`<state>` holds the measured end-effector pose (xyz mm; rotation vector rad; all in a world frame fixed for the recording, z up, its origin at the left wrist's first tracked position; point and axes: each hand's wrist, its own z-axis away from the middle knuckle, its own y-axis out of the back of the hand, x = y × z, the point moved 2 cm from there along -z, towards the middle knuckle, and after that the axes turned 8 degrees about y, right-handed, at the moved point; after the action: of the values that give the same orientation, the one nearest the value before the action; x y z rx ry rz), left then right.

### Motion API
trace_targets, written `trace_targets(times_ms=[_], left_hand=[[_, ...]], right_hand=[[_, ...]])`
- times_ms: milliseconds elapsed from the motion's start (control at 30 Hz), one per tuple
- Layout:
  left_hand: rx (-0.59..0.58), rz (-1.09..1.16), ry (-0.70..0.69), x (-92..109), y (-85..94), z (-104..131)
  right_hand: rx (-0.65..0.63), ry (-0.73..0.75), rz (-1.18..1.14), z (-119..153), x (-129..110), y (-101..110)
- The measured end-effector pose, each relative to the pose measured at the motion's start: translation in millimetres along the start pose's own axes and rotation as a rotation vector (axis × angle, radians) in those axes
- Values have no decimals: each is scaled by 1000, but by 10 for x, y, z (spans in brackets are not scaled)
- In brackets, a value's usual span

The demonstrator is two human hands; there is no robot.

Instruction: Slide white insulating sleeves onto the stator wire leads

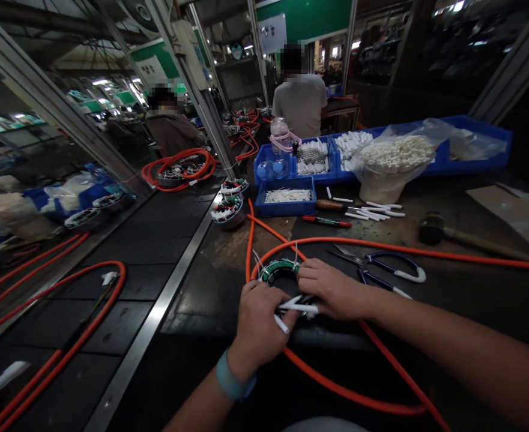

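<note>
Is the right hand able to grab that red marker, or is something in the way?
Probably yes: the red marker lies uncovered. The orange cable crosses between, but the right hand could likely go over it, once free of the ring-shaped part.

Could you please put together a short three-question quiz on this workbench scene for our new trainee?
1. True or false: the blue-green wristband is on the person's right wrist.

2. Multiple choice: what lies in the small blue tray?
A) Scissors
B) Slim white pieces
C) A hammer

3. Fill in the blank: the curved strip along the far side of the ring-shaped part, beside the right hand, is ____ in colour.

Key:
1. False; it is on the left wrist, next to the left hand.
2. B
3. Green
</note>
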<state>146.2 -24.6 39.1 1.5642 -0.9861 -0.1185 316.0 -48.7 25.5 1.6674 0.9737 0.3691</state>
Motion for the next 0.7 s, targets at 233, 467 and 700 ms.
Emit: trace_targets(times_ms=[233,467,700], left_hand=[[-162,-76,-16,11,60,-11],[-158,-24,113,13,24,12],[-271,-49,113,54,93,-61]], right_hand=[[46,-10,-111,38,-12,78],[47,-33,-228,-51,70,102],[112,-168,-290,-113,58,95]])
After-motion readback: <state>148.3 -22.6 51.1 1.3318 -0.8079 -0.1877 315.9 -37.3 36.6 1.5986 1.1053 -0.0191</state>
